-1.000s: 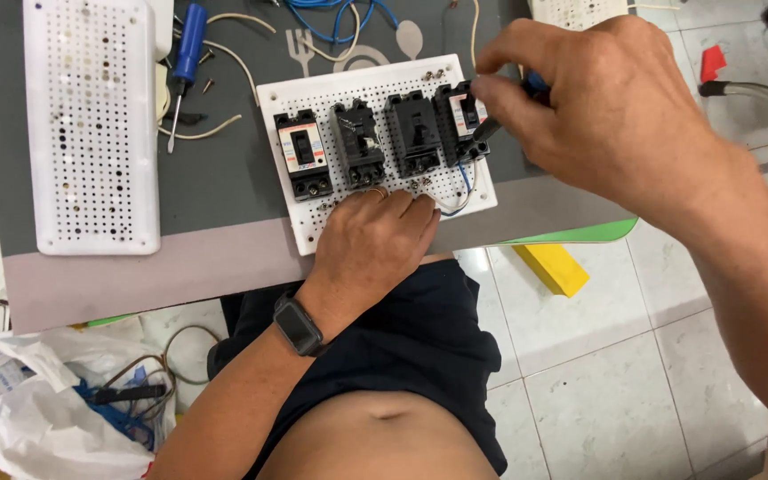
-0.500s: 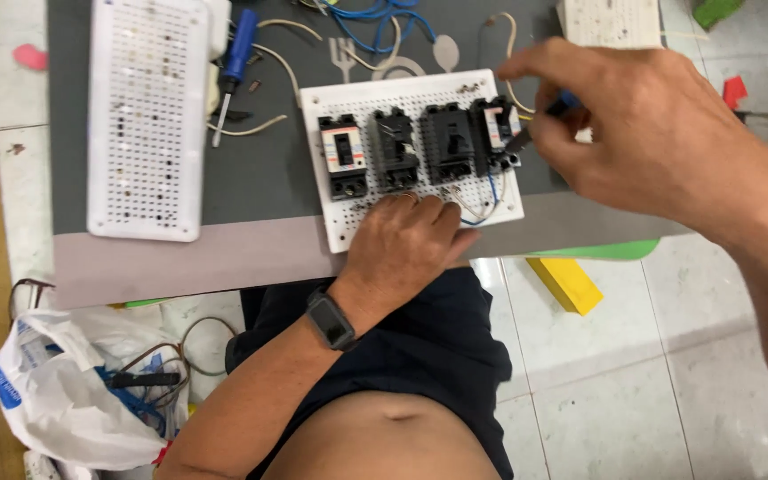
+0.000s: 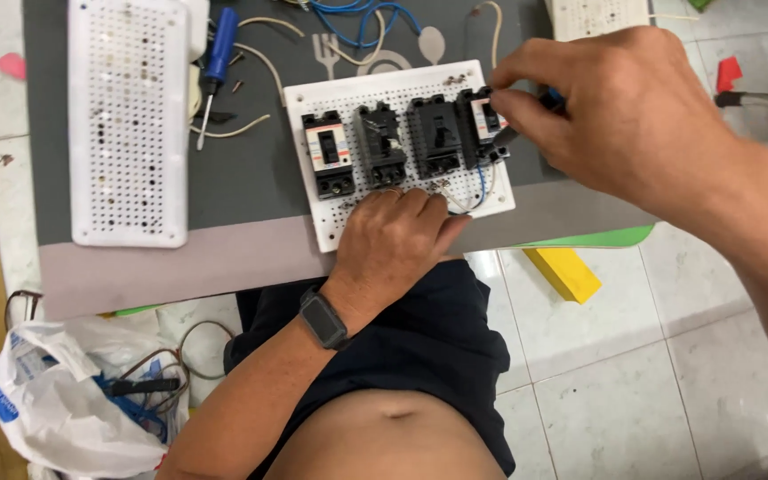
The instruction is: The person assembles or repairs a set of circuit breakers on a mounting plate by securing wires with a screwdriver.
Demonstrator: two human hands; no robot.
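Breakers first: four black circuit breakers point(image 3: 402, 142) sit in a row on a white perforated mounting board point(image 3: 384, 84) on the grey counter point(image 3: 251, 187). Since a second ago the view slid right, otherwise same pose. Left hand point(image 3: 397, 240) presses flat on the board's near edge, fingers together. Right hand point(image 3: 633, 116) pinches a blue-handled screwdriver point(image 3: 551, 98) at the rightmost breaker; its tip is hidden.

White-and-orange rectangular label point(image 3: 325, 148) on leftmost breaker; similar label point(image 3: 485, 118) on rightmost; dark smartwatch screen point(image 3: 324, 319) on left wrist.
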